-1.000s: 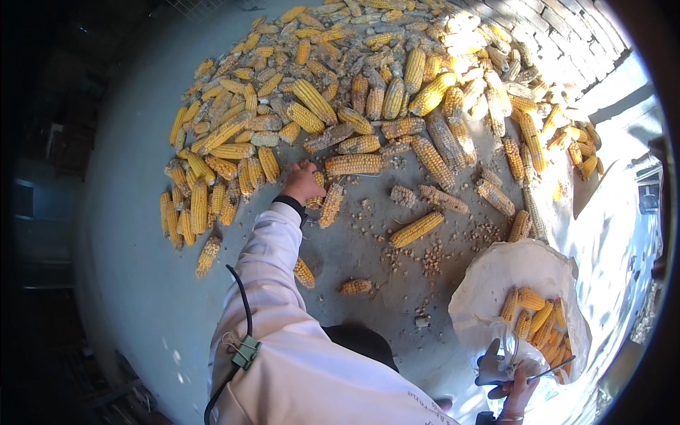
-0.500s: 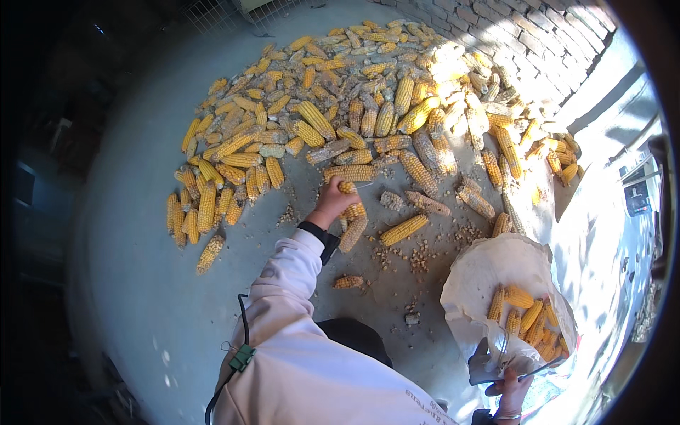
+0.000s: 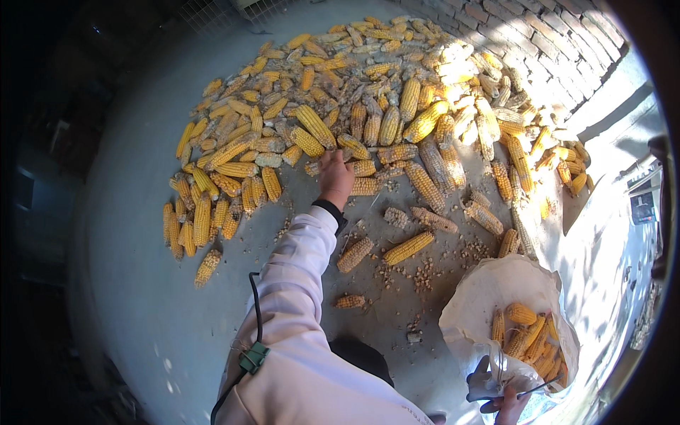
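My left hand (image 3: 336, 180) reaches into the near edge of a broad heap of corn ears (image 3: 312, 117). Its fingers are curled in among the ears, and whatever they grip is hidden beneath them. One yellow ear (image 3: 365, 186) lies right beside the hand. At the lower right, my right hand (image 3: 511, 409) is closed at the near rim of a whitish sack (image 3: 471, 297). Several yellow ears (image 3: 522, 314) lie inside the sack's mouth. A dark grey object (image 3: 483, 382) and a thin dark strip (image 3: 544, 386) show by that hand; their kind is unclear.
Between heap and sack lie a yellow ear (image 3: 409, 248), a partly bare ear (image 3: 355, 255), a short piece of corn (image 3: 350, 302) and scattered kernels (image 3: 423, 276). A brick wall (image 3: 545, 42) stands behind the heap. Bright sunlight falls on the right side.
My left hand has moved away from me into the heap; the ear it held is no longer visible. My right hand stays at the sack. The view has shifted slightly.
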A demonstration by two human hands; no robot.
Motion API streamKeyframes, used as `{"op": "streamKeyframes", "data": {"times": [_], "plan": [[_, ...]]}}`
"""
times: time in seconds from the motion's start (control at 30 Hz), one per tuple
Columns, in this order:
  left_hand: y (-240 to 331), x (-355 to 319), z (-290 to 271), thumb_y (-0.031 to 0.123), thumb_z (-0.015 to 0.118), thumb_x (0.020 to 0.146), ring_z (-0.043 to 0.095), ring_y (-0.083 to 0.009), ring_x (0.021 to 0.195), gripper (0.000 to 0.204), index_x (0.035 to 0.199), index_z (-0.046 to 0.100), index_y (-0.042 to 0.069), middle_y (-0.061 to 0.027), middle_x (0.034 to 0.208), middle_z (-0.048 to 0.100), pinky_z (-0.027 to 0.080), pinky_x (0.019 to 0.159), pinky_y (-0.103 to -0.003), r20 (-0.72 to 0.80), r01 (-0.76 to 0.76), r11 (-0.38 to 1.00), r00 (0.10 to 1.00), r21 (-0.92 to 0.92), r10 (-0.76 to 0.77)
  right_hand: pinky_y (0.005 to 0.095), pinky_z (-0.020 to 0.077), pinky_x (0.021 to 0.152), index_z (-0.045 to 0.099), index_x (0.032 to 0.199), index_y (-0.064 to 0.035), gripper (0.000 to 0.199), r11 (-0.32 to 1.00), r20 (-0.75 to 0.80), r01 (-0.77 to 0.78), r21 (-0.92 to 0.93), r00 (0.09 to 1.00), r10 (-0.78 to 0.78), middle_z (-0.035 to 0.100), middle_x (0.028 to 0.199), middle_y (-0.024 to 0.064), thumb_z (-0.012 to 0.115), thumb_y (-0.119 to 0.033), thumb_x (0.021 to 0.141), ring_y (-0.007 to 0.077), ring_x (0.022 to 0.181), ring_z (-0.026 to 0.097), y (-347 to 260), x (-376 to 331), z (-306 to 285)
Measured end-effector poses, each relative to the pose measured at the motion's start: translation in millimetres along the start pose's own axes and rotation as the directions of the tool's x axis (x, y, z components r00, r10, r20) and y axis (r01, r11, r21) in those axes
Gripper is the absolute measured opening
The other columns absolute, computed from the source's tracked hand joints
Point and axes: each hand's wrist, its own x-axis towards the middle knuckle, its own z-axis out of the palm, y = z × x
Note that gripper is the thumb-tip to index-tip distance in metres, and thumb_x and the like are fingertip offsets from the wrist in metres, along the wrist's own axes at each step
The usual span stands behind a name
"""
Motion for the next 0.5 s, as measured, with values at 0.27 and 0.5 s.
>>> {"op": "streamKeyframes", "data": {"times": [0.27, 0.5], "plan": [[-24.9, 102.7, 5.6, 0.041, 0.055, 0.079, 0.027, -0.0417, 0.125, 0.069, 0.136, 0.022, 0.018, -0.0166, 0.144, -0.006, 0.04, 0.089, -0.049, 0.325, 0.652, 0.742, 0.675, 0.159, -0.662, 0.0216, 0.0399, 0.037, 0.044, 0.107, 0.0004, 0.054, 0.988, -0.015, -0.145, -0.053, 0.989, 0.144, 0.055, 0.074, 0.0075, 0.062, -0.031, 0.067, 0.011, 0.043, 0.047, -25.5, 14.7, 31.1], [-15.6, 123.7, 26.5, 0.044, 0.06, 0.073, 0.042, -0.0446, 0.111, 0.078, 0.136, 0.022, 0.018, -0.0171, 0.144, -0.003, 0.03, 0.088, -0.06, 0.251, 0.72, 0.63, 0.577, 0.293, -0.777, 0.0217, 0.0399, 0.037, 0.045, 0.106, 0.0004, 0.053, 0.977, -0.026, -0.2, -0.079, 0.98, 0.198, 0.055, 0.073, 0.0074, 0.063, -0.031, 0.067, 0.011, 0.043, 0.047, -38.2, 21.4, 45.2]]}}
